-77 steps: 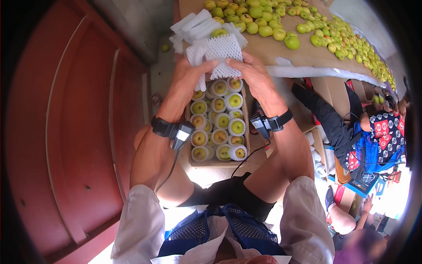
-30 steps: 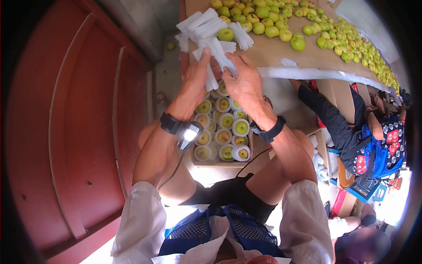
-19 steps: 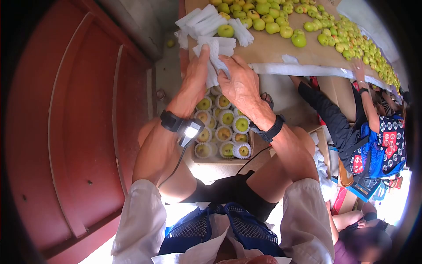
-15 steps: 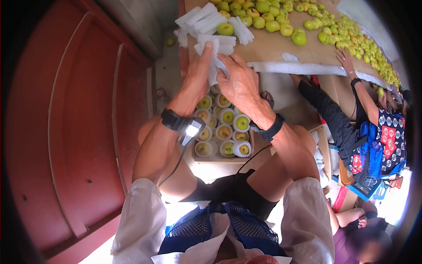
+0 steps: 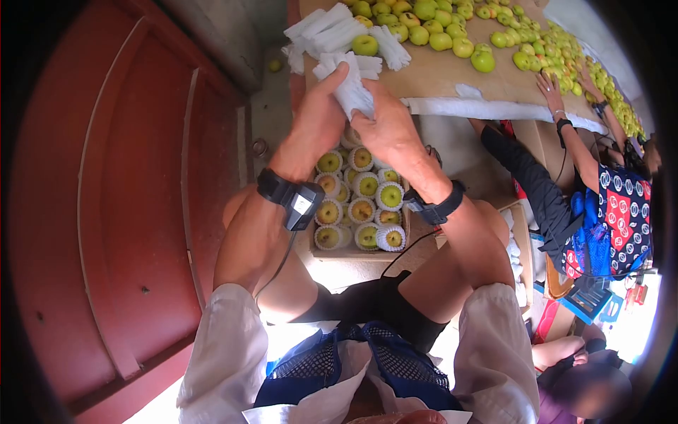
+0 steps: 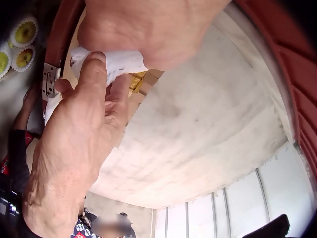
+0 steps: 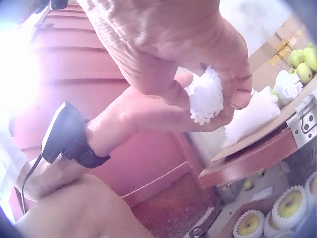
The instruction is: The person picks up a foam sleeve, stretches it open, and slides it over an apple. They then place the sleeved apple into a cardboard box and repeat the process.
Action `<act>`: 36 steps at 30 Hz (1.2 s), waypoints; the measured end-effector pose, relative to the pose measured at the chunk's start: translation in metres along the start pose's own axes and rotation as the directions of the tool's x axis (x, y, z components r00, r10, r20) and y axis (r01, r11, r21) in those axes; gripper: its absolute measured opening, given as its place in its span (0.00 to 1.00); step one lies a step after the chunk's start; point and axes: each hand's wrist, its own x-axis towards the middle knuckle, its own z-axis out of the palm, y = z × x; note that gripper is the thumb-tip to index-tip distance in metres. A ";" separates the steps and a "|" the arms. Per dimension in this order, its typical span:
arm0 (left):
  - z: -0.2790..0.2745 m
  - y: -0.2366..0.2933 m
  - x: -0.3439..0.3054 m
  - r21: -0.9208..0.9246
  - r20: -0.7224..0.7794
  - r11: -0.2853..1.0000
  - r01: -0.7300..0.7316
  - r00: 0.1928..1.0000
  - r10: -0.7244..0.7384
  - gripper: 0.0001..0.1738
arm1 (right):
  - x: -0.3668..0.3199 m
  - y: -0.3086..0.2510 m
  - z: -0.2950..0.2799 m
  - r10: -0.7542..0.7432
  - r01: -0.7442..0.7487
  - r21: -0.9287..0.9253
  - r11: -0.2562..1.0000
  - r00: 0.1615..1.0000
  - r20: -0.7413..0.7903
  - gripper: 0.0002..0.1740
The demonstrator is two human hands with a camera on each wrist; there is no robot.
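Between my two hands is a white foam net sleeve, folded into a narrow bundle. My left hand grips its left side, thumb along the top. My right hand pinches the other side between thumb and fingers. In the right wrist view the netting's bumpy end pokes out between the fingers of both hands; the left wrist view shows it partly hidden behind the left hand. Just beyond, a stack of foam net sleeves lies on the table with one green apple beside it.
Below my hands stands a cardboard box of apples in foam nets. The cardboard-covered table bears many loose apples towards the back and right. A red door closes off the left. Another person's hand reaches among the apples.
The net sleeve was spread flat between both thumbs at first; now it is gathered into a bundle. My hands have turned inward around it. The other person has reached onto the table.
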 end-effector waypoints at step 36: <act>0.034 -0.010 -0.010 0.626 0.001 0.703 -0.337 0.902 0.431 0.24 | 0.017 0.024 0.005 0.183 -0.207 0.025 0.978 0.911 0.370 0.33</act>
